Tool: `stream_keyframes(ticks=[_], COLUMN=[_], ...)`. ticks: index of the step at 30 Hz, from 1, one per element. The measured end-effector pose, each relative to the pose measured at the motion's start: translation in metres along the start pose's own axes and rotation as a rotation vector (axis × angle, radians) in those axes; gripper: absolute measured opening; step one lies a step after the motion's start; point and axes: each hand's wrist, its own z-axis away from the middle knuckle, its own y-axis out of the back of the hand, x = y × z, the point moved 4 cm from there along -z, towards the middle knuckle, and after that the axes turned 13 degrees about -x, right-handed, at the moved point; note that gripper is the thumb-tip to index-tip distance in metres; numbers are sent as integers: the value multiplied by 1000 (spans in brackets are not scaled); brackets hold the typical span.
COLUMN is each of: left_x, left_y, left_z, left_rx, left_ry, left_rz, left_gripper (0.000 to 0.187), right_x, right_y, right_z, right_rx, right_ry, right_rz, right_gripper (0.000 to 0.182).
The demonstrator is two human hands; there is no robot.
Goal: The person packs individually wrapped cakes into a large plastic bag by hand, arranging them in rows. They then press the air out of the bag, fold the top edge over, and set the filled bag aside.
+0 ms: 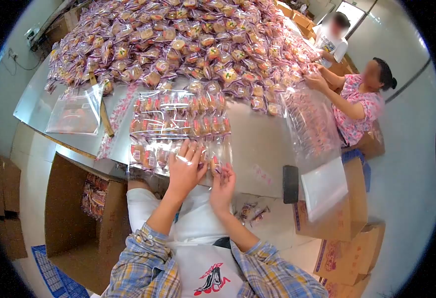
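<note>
A large clear plastic bag lies on the metal table in front of me, with wrapped cakes showing in three rows. My left hand rests flat over the nearest row, fingers stretched out and covering part of it. At the right end of that row, my right hand pinches a single wrapped cake between thumb and fingers, close to the bag's near edge.
A big heap of wrapped cakes covers the table's far side. Flat clear bags lie left, others right beside a black phone. Open cardboard boxes stand below. Two people are at the right.
</note>
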Motion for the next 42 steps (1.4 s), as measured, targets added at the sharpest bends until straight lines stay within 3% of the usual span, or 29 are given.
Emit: stream_keyframes(ticks=[3,6,9,12,14,17,21,22,27,29,32,34,36,38,40,42], left_x=[0,-2,-8,-4,0,-3,8,10,4,6,6,7,8,10,9,11], left_y=[4,2,-7,0,5,-28,-5,0,-17,-16,-15,-14,-15,-15,-14,-7], left_z=[-1,2,9,10,10,19,11,9,7,6,6,6,7,4,1,1], left_rx=[39,52,-167,-48,9,-111,58,-5,69,61,78,78,79,88,84,130], left_ry=[-15,2,160,26,-37,48,19,40,56,68,103,111,120,122,141,135], left_rz=[-37,8,185,27,-72,-62,-114,-155,-155,-160,-66,-56,-57,-73,-83,-86], left_gripper=[50,52,54,53,51,54,59,56,57,58,58,59,59,58,56,52], right_x=[14,27,36,28,13,13,9,8,-8,-45,-68,-99,-102,-83,-43,-13], right_y=[-7,-20,-21,-21,-16,-13,-11,-13,0,3,51,74,95,112,140,157], right_z=[-3,-16,-24,-24,-26,-31,-34,-32,-17,-16,-17,-54,-122,-196,-253,-291], right_rx=[115,73,-45,-23,-105,-152,-274,-312,-522,-518,-692,-400,-161,-138,-185,-184], right_ry=[72,42,-34,118,119,138,76,48,54,59,231,357,139,110,200,178], right_rz=[-142,-5,1,371,492,529,441,407,589,662,635,688,743,768,1061,1241], right_gripper=[53,53,54,52,52,55,65,68,76,66,38,12,14,37,68,77])
